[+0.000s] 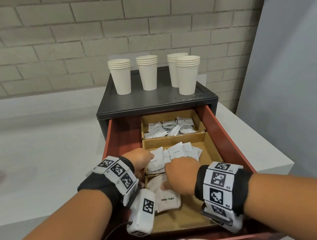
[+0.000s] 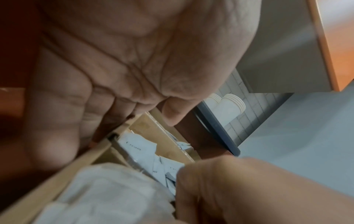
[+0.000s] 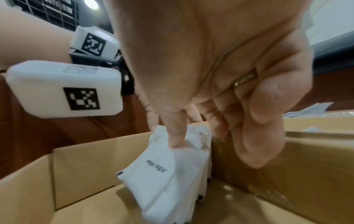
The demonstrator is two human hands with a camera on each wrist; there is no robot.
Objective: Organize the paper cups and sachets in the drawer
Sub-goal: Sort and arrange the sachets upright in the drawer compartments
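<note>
Right hand (image 1: pixel 182 173): fingers curling down into the near compartment, pinching the White Sugar sachets (image 3: pixel 168 174) at their top edge.
Left hand (image 1: pixel 138 160): lying at the cardboard organizer's (image 1: pixel 211 143) left wall, beside the Cream sachets (image 1: pixel 175 154) in the middle compartment; fingers look loosely extended, gripping nothing visible.
Far compartment: holding a loose pile of white sachets (image 1: pixel 169 128).
Drawer (image 1: pixel 218 130): red, pulled open from a dark cabinet (image 1: pixel 151 100).
Paper cups (image 1: pixel 189 74): four smooth cream stacks standing upright on the cabinet top, well apart from both hands.
</note>
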